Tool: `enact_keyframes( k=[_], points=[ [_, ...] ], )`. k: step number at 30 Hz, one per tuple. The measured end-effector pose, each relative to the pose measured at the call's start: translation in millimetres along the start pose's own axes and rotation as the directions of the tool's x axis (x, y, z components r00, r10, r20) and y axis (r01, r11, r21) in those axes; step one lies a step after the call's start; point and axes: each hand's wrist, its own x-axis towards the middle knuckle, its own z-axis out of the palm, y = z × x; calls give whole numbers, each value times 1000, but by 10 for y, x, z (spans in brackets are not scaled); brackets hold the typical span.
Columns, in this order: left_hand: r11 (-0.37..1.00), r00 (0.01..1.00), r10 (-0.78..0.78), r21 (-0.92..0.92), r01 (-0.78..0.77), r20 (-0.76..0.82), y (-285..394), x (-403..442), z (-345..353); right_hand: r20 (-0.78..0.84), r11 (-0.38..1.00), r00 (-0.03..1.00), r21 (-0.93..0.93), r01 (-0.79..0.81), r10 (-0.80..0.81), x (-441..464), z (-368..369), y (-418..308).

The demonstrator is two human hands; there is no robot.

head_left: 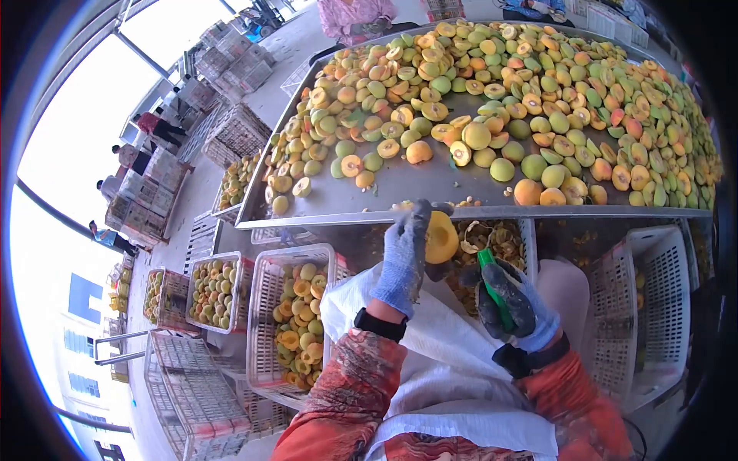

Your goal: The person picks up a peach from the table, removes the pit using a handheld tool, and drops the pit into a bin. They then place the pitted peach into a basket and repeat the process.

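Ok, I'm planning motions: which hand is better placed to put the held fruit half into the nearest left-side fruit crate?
Probably the left hand: it holds the fruit half and is nearer the crate; the right hand grips a green tool.

The left hand hides one edge of the fruit half. The right hand covers much of the green tool, so its full shape cannot be told. The table hides the basket's far end. A far worker's head is cut off; people far left are too small to read.
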Motion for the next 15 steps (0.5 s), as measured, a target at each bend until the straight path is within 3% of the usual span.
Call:
enact_keyframes(
  k=[2, 3, 4, 5, 6, 8, 9, 10, 12, 14, 15],
  points=[
    [1000, 999, -27, 6, 27, -22, 1, 57, -157, -73, 985, 996, -169, 44, -57, 201, -171, 126],
    [1000, 999, -20, 15, 20, -46, 15, 48, -216, -76, 986, 995, -160, 46, -59, 305, -284, 260],
    [1000, 997, -10, 28, 12, -71, 35, 33, -293, -136, 681, 912, -709, 183, -386, 401, -435, 418],
    [996, 991, 32, 90, -21, -128, 61, 5, -397, 8, 109, 756, -988, 105, -655, 453, -522, 502],
    [987, 982, 73, 153, -46, -176, 77, -40, -533, -8, 123, 752, -988, 97, -659, 458, -540, 519],
    [963, 962, 95, 269, -23, -255, 91, -127, -1075, -90, 354, 796, -921, 163, -599, 419, -581, 549],
    [802, 946, 253, 592, -87, -204, 4, -127, -1537, -118, 373, 788, -916, 150, -605, 386, -591, 523],
    [530, 917, 389, 836, -141, -92, -68, -120, -1983, -111, 391, 836, -911, 130, -538, 353, -578, 474],
    [189, 922, 297, 962, 197, -247, -13, -141, -2422, -115, 425, 873, -898, 112, -473, 383, -595, 449],
    [227, 913, 391, 974, 24, -114, -29, 185, -2675, -94, 494, 903, -858, 140, -419, 452, -629, 488],
    [634, 916, 299, 773, 18, -267, -26, 473, -2525, -89, 529, 906, -834, 159, -413, 484, -640, 488]
  ],
)
